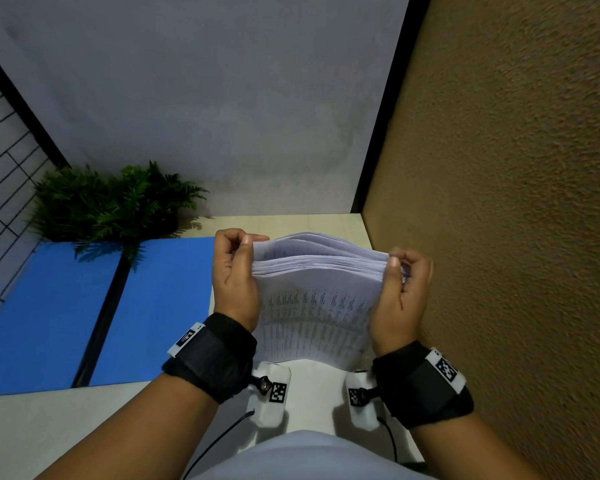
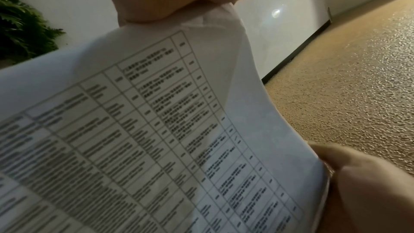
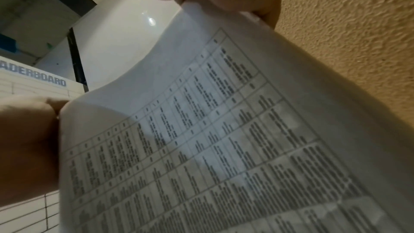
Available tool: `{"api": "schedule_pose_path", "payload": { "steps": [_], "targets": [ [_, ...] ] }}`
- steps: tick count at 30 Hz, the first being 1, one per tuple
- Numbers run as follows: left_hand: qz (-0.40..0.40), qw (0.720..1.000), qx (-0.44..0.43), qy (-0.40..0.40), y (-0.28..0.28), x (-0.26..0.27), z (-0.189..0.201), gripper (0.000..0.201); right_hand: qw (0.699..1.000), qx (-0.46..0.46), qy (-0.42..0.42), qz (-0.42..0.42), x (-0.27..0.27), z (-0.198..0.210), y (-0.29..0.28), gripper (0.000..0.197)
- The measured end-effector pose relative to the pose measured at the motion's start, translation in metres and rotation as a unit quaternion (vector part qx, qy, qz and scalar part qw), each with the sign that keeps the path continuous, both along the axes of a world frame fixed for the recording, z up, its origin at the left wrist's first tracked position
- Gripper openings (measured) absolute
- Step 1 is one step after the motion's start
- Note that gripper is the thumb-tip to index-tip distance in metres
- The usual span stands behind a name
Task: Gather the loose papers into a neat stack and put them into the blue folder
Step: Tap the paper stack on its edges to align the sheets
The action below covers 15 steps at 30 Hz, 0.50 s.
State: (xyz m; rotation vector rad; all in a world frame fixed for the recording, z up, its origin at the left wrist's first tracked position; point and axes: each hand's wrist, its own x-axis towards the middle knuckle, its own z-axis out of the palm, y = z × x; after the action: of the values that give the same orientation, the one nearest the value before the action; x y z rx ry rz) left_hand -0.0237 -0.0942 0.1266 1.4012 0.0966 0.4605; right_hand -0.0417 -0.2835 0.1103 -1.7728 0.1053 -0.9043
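A stack of white papers (image 1: pixel 317 299) printed with tables stands on edge above the table, held between both hands. My left hand (image 1: pixel 236 268) pinches its left top corner and my right hand (image 1: pixel 400 282) pinches its right top corner. The sheets fan apart slightly along the top edge. The blue folder (image 1: pixel 84 313) lies open and flat on the table to the left, with a black spine down its middle. In the left wrist view the printed sheet (image 2: pixel 156 139) fills the frame, and the same sheet (image 3: pixel 212 139) fills the right wrist view.
A green potted fern (image 1: pixel 115 202) stands at the back left, its fronds overhanging the folder's far edge. A textured tan wall (image 1: pixel 516 202) rises close on the right. The pale table (image 1: pixel 84 427) runs to a grey back wall. A lined board lettered "ADERBOARD" (image 3: pixel 33 79) stands at the left.
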Motion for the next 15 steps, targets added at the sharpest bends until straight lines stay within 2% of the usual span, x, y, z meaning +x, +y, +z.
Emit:
{"api": "schedule_pose_path", "payload": {
  "steps": [3, 7, 10, 11, 15],
  "targets": [
    [0.007, 1.0, 0.024, 0.016, -0.001, 0.001, 0.0, 0.009, 0.998, -0.045, 0.004, 0.036, -0.004, 0.0, 0.002, 0.024],
    [0.015, 0.998, -0.026, 0.05, 0.0, 0.004, 0.0, 0.009, 0.999, -0.019, 0.038, 0.027, 0.0, -0.004, -0.001, 0.025],
    [-0.004, 0.999, -0.023, 0.038, 0.002, 0.004, -0.001, 0.008, 0.996, -0.053, 0.037, 0.054, -0.001, -0.005, 0.0, 0.028],
    [-0.012, 0.999, -0.014, 0.033, 0.003, 0.004, -0.003, 0.016, 0.995, -0.062, 0.039, 0.063, -0.001, -0.006, 0.0, 0.028],
    [-0.079, 0.997, 0.013, 0.021, 0.007, 0.0, -0.015, 0.078, 0.997, -0.026, 0.062, 0.044, 0.004, -0.005, -0.001, 0.028]
  ]
}}
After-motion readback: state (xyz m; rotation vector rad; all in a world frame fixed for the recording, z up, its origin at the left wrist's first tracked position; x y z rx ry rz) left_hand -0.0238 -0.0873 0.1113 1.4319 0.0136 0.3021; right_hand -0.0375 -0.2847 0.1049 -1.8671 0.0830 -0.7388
